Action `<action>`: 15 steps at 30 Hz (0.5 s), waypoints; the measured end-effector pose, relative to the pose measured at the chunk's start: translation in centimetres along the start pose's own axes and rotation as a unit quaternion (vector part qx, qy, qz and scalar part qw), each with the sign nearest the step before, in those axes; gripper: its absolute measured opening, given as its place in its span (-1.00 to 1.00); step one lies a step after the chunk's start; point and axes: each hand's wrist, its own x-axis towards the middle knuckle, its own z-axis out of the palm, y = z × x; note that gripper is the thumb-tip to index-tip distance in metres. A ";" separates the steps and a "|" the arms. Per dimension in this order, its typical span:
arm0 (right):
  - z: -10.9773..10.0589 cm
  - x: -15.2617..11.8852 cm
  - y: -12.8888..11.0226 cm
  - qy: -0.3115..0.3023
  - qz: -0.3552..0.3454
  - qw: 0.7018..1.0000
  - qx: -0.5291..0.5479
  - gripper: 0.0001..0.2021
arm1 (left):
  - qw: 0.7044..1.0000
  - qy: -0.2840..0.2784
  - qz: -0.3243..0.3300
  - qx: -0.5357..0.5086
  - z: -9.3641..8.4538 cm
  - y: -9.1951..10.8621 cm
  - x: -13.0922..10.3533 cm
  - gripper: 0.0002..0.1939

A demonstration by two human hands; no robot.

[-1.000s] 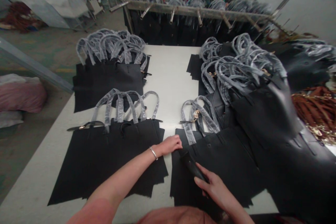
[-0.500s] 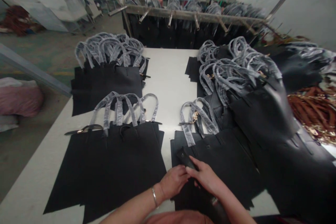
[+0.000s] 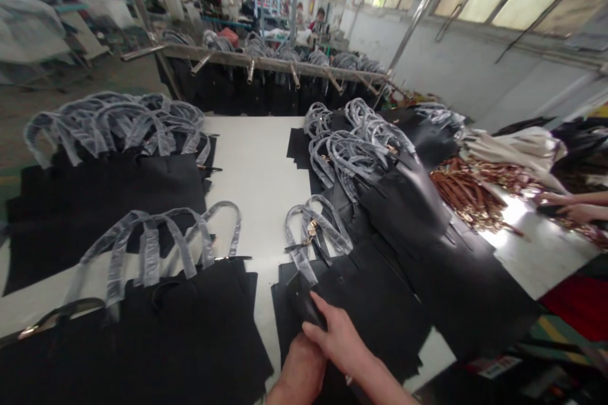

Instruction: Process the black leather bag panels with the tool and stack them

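Observation:
My right hand (image 3: 336,333) has its fingers wrapped round a black leather piece (image 3: 304,304), which lies over a black bag panel (image 3: 375,304) at the front centre. My left hand (image 3: 303,368) is pressed against it from the lower left; its fingers are mostly hidden, so what they hold cannot be made out. Just beyond my hands stand plastic-wrapped handles (image 3: 300,259) with a gold clasp. On the left, more black bag panels (image 3: 190,323) lie flat with wrapped handles (image 3: 151,253) upright.
Piles of black bags cover the white table (image 3: 259,183) at the back left (image 3: 109,183) and right (image 3: 403,196). Brown straps (image 3: 468,193) lie farther right, near another person's hands (image 3: 570,207). A metal rack (image 3: 275,66) stands behind.
The view has swung right and up, showing the windows and another person's hands. My left hand has moved lower, partly behind my right hand. The black leather piece stays in my right hand.

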 end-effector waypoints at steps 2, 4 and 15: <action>-1.0 0.0 1.0 0.038 -0.028 0.998 0.045 -0.36 | 1.000 0.004 0.015 -0.007 -0.9 0.6 1.4 -0.65; -2.4 0.0 2.6 0.081 -0.023 0.991 0.108 -0.40 | 0.999 0.009 0.036 -0.009 -1.6 1.3 2.9 -0.59; -9.6 2.8 8.4 0.154 0.159 0.947 0.234 -0.38 | 0.987 0.011 0.160 0.003 0.9 1.8 5.8 -0.57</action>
